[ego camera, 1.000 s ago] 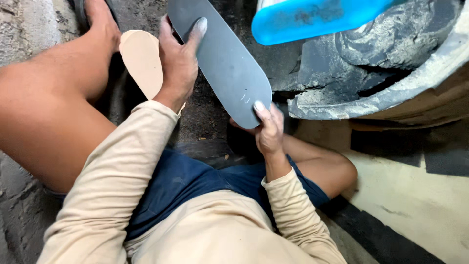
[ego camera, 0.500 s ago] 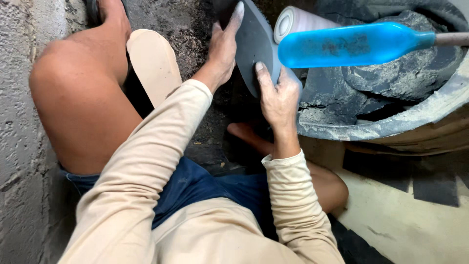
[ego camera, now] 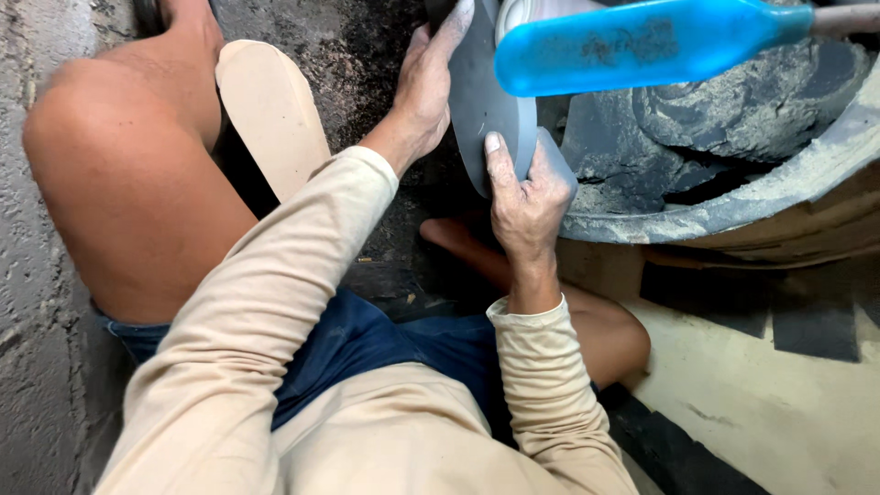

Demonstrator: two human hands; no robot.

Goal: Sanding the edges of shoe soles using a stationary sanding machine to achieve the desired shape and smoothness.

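grey sole top cut off by frame, blue handle end hidden

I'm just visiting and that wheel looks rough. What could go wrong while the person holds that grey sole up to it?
1. Both hands, left and right, grip the sole close to the dusty wheel; fingers might get scraped.
2. The sole is held only by its edges, so it could perhaps slip.
3. Bare legs sit near the dust.
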